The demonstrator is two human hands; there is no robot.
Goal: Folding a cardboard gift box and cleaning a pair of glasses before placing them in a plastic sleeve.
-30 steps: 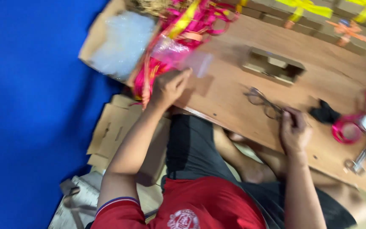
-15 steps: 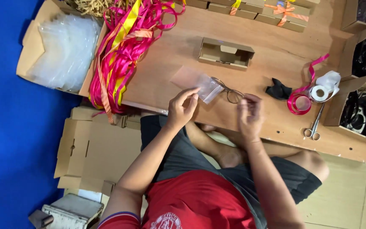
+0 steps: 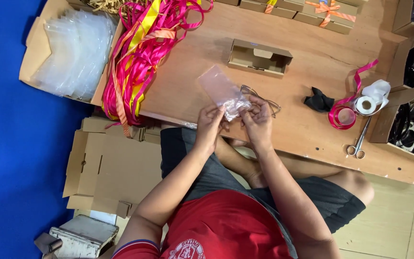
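1. Nearest to the camera, the left hand (image 3: 210,125) and the right hand (image 3: 257,119) are close together above the near edge of the wooden table (image 3: 312,129). Both pinch the lower end of a clear plastic sleeve (image 3: 222,91) between fingers and thumb.
2. The sleeve rises away from the hands, tilted to the left, over the table. Its upper part looks flat and empty. I judge that the bagging is only at its start.
3. A pair of thin-framed glasses (image 3: 260,98) lies on the table just beside the right hand, partly behind the sleeve. It is outside the sleeve, so putting it in is not yet done.
4. Beyond the glasses, an open cardboard box (image 3: 259,57) stands empty, with bare table between it and the hands. This is good room for moving.
5. To the right of the glasses are a black cloth (image 3: 318,102), a pink ribbon roll (image 3: 342,115), a white tape roll (image 3: 366,104) and scissors (image 3: 359,144) near the table edge. This side is more crowded.
6. To the left of the glasses, a heap of pink and yellow ribbons (image 3: 137,62) hangs over the table edge, and further left a carton of clear bags (image 3: 75,50) lies.
7. At the far edge, closed boxes tied with ribbon (image 3: 319,17) stand; some pieces look finished.
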